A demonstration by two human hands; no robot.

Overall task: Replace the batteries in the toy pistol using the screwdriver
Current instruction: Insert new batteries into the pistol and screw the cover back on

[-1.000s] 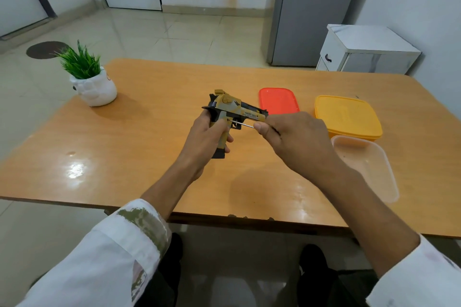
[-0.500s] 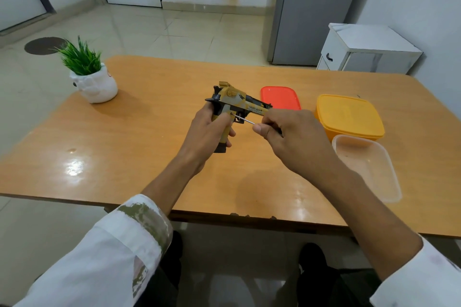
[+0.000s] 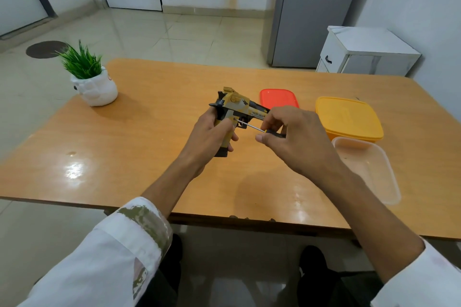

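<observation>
Step in hand: undoing the screw of the battery cover.

- My left hand [image 3: 209, 134] is wrapped round the grip of the toy pistol [image 3: 237, 104] and holds it up above the tabletop [image 3: 149, 144], muzzle pointing right.
- My right hand [image 3: 294, 137] pinches the dark handle of the screwdriver [image 3: 249, 125] between thumb and fingertips. The thin shaft runs leftward and its tip meets the pistol's side just above the grip.
- I cannot tell whether the tip is seated in a screw head; too small to see.
- Cover looks to be in place, and no batteries are in sight. Judgement: early in the task.

Next move calls for:
- a steady left grip so the pistol does not twist;
- light pressure along the shaft while my fingers roll the handle;
- catching the freed screw, perhaps in the clear tub [image 3: 369, 169] near my right forearm.
</observation>
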